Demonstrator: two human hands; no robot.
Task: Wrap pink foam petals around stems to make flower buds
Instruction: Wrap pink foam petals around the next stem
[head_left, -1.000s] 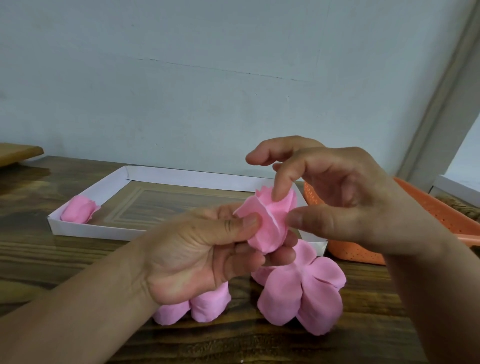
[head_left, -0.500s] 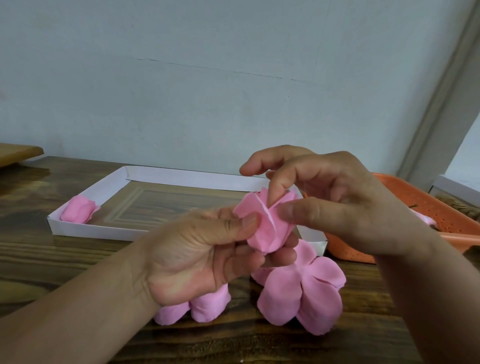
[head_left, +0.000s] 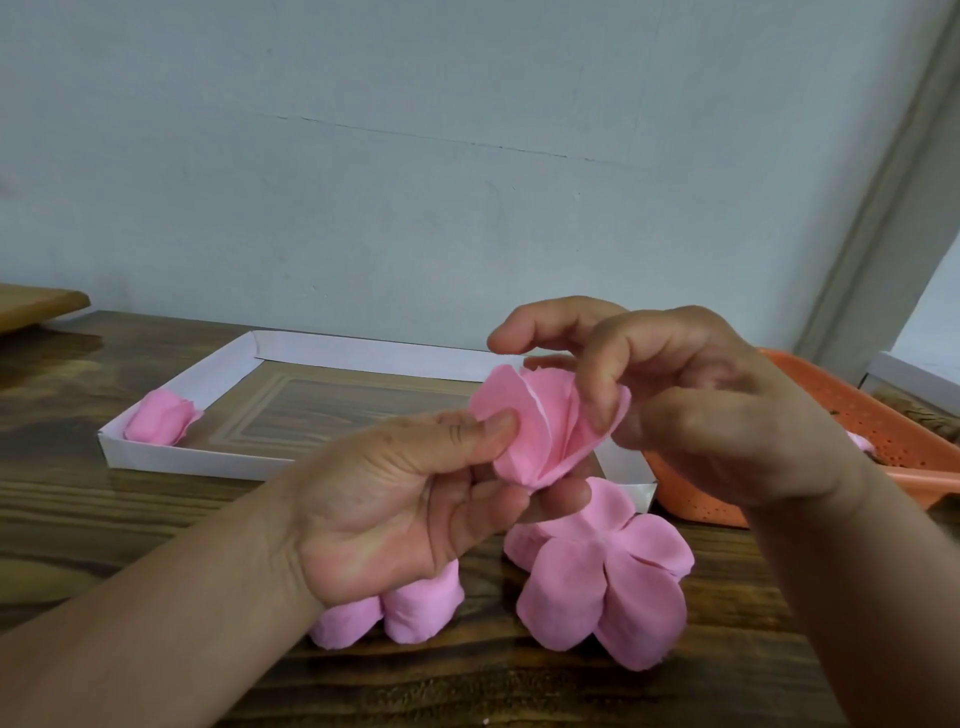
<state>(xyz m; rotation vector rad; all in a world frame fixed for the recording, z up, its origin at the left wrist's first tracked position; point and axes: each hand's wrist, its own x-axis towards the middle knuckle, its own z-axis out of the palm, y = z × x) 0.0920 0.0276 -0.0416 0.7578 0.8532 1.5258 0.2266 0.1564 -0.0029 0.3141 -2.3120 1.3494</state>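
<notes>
The left hand (head_left: 395, 499) has the bud (head_left: 540, 431) pinched low, thumb pressed on its front face and curled fingers cupping its base from beneath, so the grip is closed on the foam. The right hand (head_left: 691, 410) comes in from the right and above, forefinger and thumb nipping the outer petal (head_left: 597, 431) at its upper right edge. The bud is held above the desk (head_left: 156, 525), long axis tilted up and to the right, its open top facing the right hand; any stem is hidden inside. That loose petal looks set to fold leftward across the bud, and the right hand is nearer for it. Below lie a flat petal cluster (head_left: 602, 582) and two rolled pieces (head_left: 395, 608) partly under the left wrist. Behind, a white tray (head_left: 363, 353) holds one finished bud (head_left: 158, 418); an orange basket (head_left: 831, 395) sits right, clear of the work.
</notes>
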